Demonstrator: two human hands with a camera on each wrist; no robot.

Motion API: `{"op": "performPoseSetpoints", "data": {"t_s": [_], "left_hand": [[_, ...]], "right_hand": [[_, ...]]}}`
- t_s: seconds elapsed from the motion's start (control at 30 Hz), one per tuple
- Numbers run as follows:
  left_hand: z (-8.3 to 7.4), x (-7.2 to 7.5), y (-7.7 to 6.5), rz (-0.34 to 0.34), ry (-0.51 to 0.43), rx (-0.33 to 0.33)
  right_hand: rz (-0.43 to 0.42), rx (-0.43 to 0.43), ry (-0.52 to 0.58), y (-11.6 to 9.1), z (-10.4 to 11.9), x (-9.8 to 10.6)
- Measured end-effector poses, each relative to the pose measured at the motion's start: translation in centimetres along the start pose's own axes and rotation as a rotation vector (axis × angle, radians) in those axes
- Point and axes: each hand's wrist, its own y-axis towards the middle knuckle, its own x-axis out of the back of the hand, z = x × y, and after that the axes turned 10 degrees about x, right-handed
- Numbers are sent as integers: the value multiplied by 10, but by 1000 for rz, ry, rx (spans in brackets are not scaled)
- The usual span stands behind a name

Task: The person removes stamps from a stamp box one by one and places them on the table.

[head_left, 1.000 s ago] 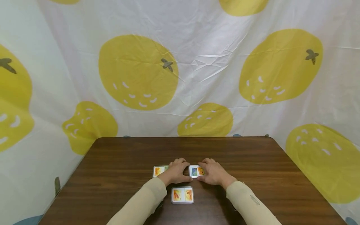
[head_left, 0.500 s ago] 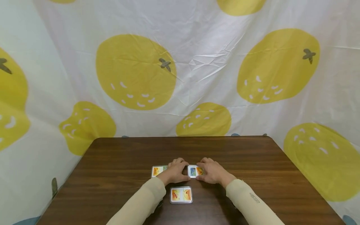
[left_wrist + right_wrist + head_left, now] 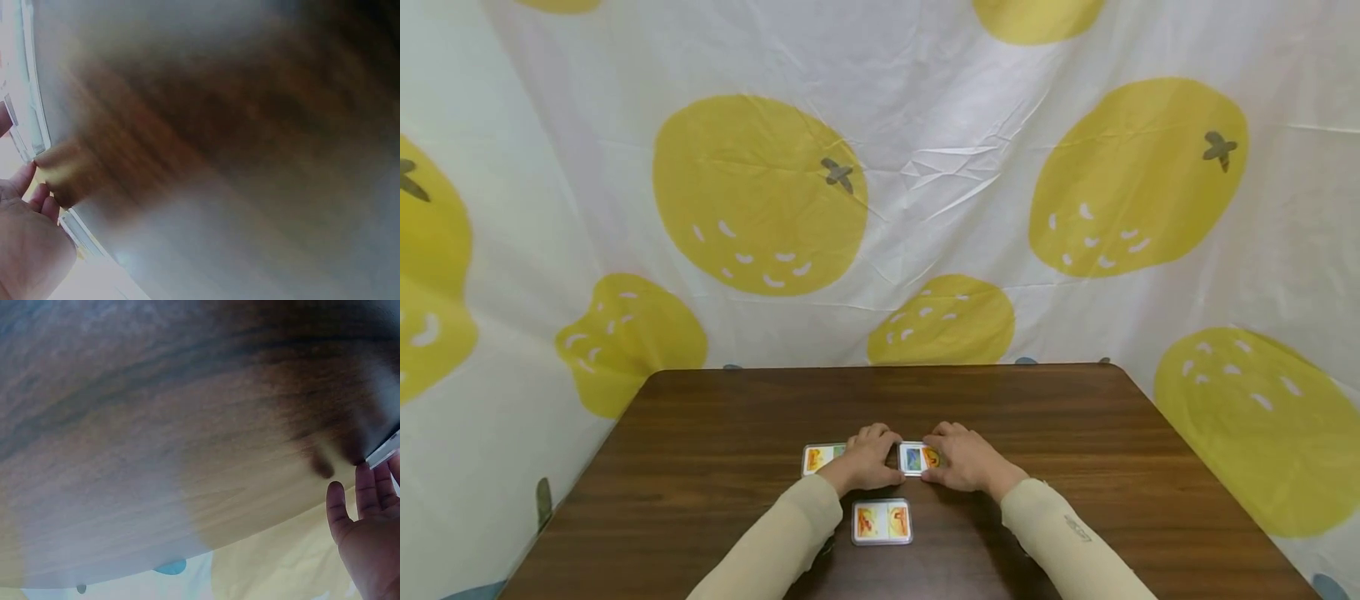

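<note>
Near the table's middle, my left hand (image 3: 871,457) and right hand (image 3: 968,458) close in on a clear-cased picture card (image 3: 913,458) from its two ends. The right thumb and fingers grip its right end. At its left corners, the left thumb and index finger pinch the case. In the right wrist view, the case edge (image 3: 384,451) shows between the fingers of the right hand (image 3: 372,544). The left wrist view has the left hand (image 3: 31,240) at its left edge, with fingertips at a pale edge.
Another cased card (image 3: 822,457) lies left, partly hidden by the left hand. A third cased card (image 3: 882,522) lies nearer, between the forearms. All are on a dark wooden table (image 3: 715,517), with a fruit-patterned cloth (image 3: 925,208) hanging behind.
The view shifts slightly. Both hands stay at the cased card, with no clear movement against the table.
</note>
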Motion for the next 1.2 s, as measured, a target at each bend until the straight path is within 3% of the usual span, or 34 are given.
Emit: {"op": "performPoseSetpoints", "data": {"t_s": [1.2], "left_hand": [[-2, 0, 0, 15, 8, 20]], "right_hand": [[-9, -3, -4, 2, 3, 2]]}}
